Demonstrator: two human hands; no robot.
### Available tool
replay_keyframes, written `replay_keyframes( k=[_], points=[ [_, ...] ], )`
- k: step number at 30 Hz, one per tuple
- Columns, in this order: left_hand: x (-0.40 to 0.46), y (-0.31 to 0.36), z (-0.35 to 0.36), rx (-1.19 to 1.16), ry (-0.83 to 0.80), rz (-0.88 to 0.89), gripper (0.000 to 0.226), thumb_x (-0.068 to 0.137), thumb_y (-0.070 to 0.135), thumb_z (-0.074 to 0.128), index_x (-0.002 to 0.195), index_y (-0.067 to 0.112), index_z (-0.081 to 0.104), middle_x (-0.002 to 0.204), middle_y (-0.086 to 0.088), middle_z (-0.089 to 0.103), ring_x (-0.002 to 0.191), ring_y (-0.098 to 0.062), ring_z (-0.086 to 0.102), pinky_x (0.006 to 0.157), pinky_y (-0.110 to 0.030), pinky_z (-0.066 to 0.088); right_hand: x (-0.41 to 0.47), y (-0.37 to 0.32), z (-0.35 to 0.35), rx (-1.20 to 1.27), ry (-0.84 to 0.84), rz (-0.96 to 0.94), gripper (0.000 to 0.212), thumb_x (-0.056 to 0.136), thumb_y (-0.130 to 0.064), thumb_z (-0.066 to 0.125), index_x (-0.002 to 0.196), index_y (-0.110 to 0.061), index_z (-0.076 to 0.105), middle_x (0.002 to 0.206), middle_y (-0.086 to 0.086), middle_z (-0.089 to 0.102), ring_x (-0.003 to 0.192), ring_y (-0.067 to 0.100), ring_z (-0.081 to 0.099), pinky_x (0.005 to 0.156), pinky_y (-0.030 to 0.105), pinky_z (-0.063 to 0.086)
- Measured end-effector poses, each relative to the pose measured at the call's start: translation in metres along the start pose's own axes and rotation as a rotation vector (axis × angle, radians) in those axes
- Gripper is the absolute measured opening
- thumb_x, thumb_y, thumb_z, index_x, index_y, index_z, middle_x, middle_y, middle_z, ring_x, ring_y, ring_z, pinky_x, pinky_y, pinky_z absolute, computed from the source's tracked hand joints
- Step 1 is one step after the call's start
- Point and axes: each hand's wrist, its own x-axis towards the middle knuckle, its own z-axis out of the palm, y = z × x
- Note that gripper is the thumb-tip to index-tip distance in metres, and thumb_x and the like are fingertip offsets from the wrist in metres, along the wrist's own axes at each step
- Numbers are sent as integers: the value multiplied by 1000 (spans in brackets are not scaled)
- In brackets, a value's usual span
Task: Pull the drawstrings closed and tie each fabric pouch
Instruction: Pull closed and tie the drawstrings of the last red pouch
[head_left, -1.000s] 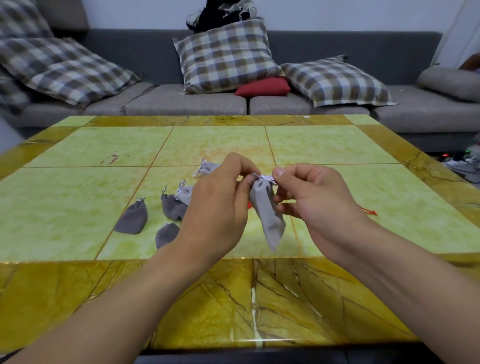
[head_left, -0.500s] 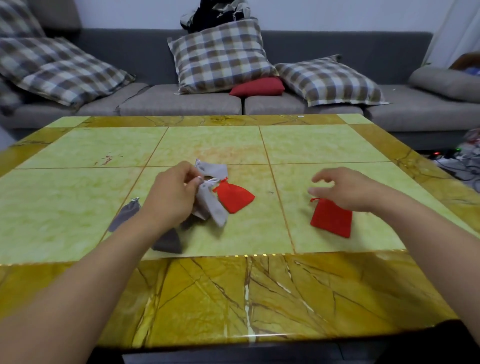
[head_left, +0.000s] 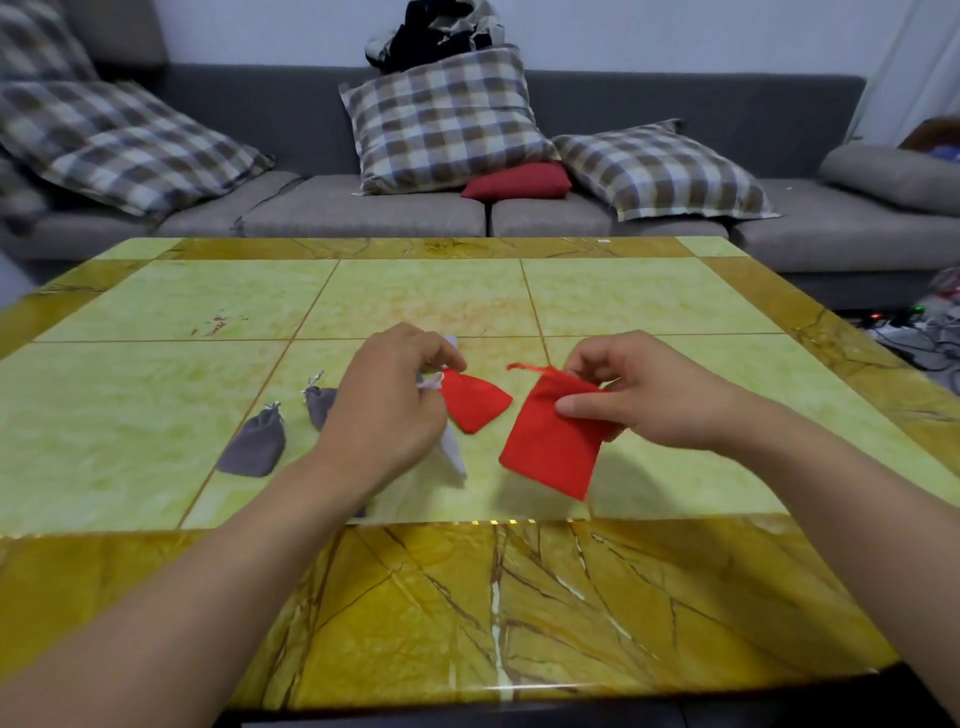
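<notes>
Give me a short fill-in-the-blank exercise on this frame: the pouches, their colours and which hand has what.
1. The right hand pinches the open pouch, whose colour is ____.
2. The other red pouch lies on the table, just beside the ____ hand.
3. The two dark grey pouches at the left lie with their necks drawn ____.
4. The pale grey pouch lies partly under the left ____.

Missing words: red; left; closed; hand

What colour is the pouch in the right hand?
Red, plain; the pouch, pinched by the right hand, shows best in the head view.
</notes>
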Motion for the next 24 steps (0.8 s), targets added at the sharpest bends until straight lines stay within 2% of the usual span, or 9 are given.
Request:
replay_keyframes(
  k=[2,4,7,10,13,15,18,21,24],
  points=[
    [0,-6,3,24,-21,-31,32,76,-6,62,86,22,73,86,5,66,77,-8,58,69,-16,42,-3,-11,12,-14,20,-107,9,87,-17,74,87,-12,67,78,3,70,61,6,60,54,21,47],
    [0,-12,3,9,-59,-90,29,80,-4,67,83,24,74,80,9,68,72,0,60,66,-12,43,-2,-12,17,-26,69,-155,8,85,-18,76,85,-15,69,76,2,70,63,6,59,56,24,46],
    [-1,-15,1,5,-111,-81,38,81,-11,55,90,19,76,85,7,71,78,-7,67,74,-23,54,1,-6,15,-43,129,-146,7,84,-17,77,82,-17,70,75,1,68,64,6,57,61,23,46],
    [0,-9,-3,-31,-112,-82,46,82,-11,40,98,16,74,94,2,72,90,-16,67,85,-32,53,3,-1,16,-54,103,-131,7,84,-18,77,82,-17,70,77,4,69,65,7,57,63,28,48],
    [-2,3,-4,-112,-76,-123,38,85,-5,45,93,18,74,86,7,70,82,-7,64,74,-18,46,4,-2,20,-64,98,-150,7,84,-19,77,82,-18,70,79,6,69,67,10,57,66,35,50],
    [-1,11,-4,-257,-76,-174,25,88,9,54,92,21,75,84,7,72,74,-3,62,68,-14,46,4,-5,21,-46,103,-161,7,84,-19,77,82,-17,71,79,7,69,67,11,57,66,34,50],
    [-3,22,-9,-586,-227,-232,16,91,27,62,101,20,72,88,-1,72,75,-9,65,66,-27,55,1,-10,24,-3,67,-198,5,84,-18,77,85,-17,72,80,4,70,70,15,61,66,30,50],
    [-8,24,-8,-555,-244,-98,9,90,10,68,93,17,73,74,-1,70,66,-15,67,61,-26,56,-1,-13,25,27,108,-243,8,83,-14,77,91,-17,75,83,-3,73,75,10,64,65,18,49],
    [-8,22,-8,-616,-196,-114,14,85,2,70,88,14,74,71,-4,73,65,-14,69,65,-20,54,-1,-15,21,146,140,-216,12,86,-5,72,96,-9,76,84,4,74,68,4,64,63,19,51]
  ],
)
